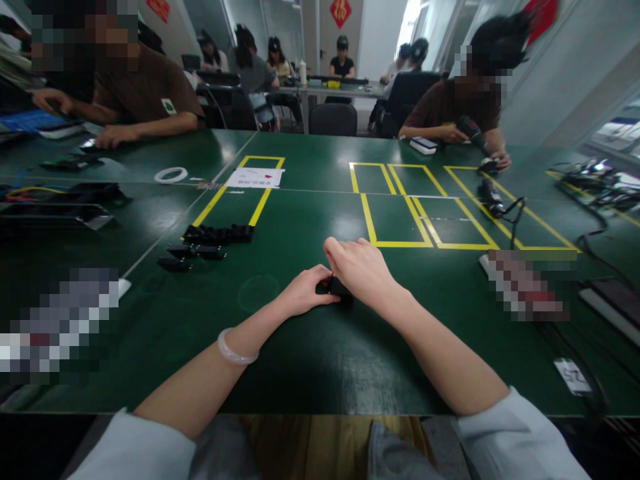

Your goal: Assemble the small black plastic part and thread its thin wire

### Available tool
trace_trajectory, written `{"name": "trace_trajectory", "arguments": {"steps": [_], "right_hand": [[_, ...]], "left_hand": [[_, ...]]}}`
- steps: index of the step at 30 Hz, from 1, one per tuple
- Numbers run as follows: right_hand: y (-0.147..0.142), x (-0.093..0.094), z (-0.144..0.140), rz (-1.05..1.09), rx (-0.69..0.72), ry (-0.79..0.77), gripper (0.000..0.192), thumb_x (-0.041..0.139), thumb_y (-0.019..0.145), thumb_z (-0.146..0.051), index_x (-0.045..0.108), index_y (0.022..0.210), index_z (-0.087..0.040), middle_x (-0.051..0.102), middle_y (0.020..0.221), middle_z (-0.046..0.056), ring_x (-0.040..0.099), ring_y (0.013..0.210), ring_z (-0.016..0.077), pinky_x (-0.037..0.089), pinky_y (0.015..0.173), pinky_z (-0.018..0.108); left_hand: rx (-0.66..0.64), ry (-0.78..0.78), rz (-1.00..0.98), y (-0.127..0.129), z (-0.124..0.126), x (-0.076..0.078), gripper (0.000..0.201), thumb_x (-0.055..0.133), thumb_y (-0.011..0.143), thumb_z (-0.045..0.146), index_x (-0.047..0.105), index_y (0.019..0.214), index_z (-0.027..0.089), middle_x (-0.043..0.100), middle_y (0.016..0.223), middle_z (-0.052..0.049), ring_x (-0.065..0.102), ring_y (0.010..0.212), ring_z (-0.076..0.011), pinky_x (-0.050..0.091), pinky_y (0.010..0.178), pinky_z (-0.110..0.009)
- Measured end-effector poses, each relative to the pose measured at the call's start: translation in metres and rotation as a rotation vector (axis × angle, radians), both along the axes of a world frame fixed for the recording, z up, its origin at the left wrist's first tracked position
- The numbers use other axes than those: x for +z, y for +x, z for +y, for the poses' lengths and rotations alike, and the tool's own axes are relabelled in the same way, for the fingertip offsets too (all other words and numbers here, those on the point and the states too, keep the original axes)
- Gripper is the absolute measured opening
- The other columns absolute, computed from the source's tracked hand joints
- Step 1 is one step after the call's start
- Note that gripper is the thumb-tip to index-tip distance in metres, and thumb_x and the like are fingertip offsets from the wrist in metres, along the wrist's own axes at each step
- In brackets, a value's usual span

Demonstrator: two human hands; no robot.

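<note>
A small black block-like part [341,287] rests low over the green table [300,360], partly covered by my hands. My left hand [307,291] grips it from the left, thumb along the near side and fingers on the far side. Above it, my right hand [363,267] is closed with fingers curled down. A thin dark tip shows under the right fingers, but what they pinch is hidden. To the left lie several similar black parts [205,251] in short rows.
Yellow tape outlines [400,244] mark the table ahead. A paper sheet [257,177] and a white tape roll [171,175] lie at back left. Cables [600,183] run along the right. Across the table, one person holds a dark power tool [471,132]; another sits left.
</note>
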State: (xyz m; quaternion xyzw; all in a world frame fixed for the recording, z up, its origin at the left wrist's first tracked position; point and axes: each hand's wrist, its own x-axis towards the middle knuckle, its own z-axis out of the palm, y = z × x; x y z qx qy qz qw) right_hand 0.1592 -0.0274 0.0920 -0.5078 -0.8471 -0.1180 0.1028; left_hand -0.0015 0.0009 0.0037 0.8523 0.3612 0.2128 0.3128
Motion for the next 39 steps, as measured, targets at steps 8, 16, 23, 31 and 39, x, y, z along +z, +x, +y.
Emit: {"name": "trace_trajectory", "arguments": {"steps": [8,16,23,31,39], "right_hand": [[-0.001,0.002,-0.002,0.012,0.012,0.006,0.017,0.034,0.095,-0.024,0.049,0.098,-0.018,0.068,0.08,0.002,0.061,0.071,0.0161,0.024,0.064,0.029],[-0.0018,0.0008,-0.0008,0.019,-0.035,-0.028,0.018,0.036,0.093,-0.022,0.047,0.106,-0.017,0.069,0.082,0.003,0.062,0.072,0.0159,0.026,0.066,0.029],[-0.0012,0.0025,-0.0012,0.009,-0.024,-0.035,0.022,0.032,0.097,-0.033,0.049,0.098,-0.018,0.069,0.079,0.004,0.062,0.07,0.0164,0.025,0.064,0.029],[-0.0022,-0.0001,-0.001,0.023,-0.035,0.008,0.017,0.033,0.093,-0.02,0.049,0.099,-0.018,0.068,0.078,0.003,0.06,0.068,0.0158,0.025,0.063,0.029],[-0.0009,-0.0007,0.0003,0.019,-0.032,0.015,0.026,0.028,0.098,-0.032,0.049,0.095,-0.018,0.068,0.072,0.003,0.06,0.065,0.0157,0.024,0.063,0.029]], "left_hand": [[-0.005,0.006,-0.008,0.0004,0.0,0.0011,0.04,0.071,0.075,0.039,0.06,0.106,0.018,0.064,0.1,-0.006,0.06,0.09,-0.0231,0.047,0.082,-0.035],[-0.003,0.005,0.001,0.0005,0.0005,-0.0007,0.04,0.072,0.075,0.039,0.06,0.108,0.019,0.063,0.1,-0.005,0.06,0.091,-0.0229,0.047,0.082,-0.035],[-0.012,-0.003,-0.013,0.0001,-0.0003,0.0012,0.038,0.072,0.075,0.038,0.06,0.105,0.018,0.064,0.104,-0.005,0.06,0.092,-0.0234,0.047,0.083,-0.035],[0.002,0.001,-0.001,-0.0006,-0.0003,0.0015,0.037,0.072,0.075,0.04,0.06,0.102,0.018,0.063,0.098,-0.005,0.06,0.089,-0.0228,0.047,0.08,-0.034],[-0.004,-0.004,-0.002,0.0001,-0.0005,0.0005,0.038,0.071,0.076,0.038,0.06,0.106,0.018,0.064,0.099,-0.005,0.06,0.088,-0.0223,0.047,0.081,-0.034]]}}
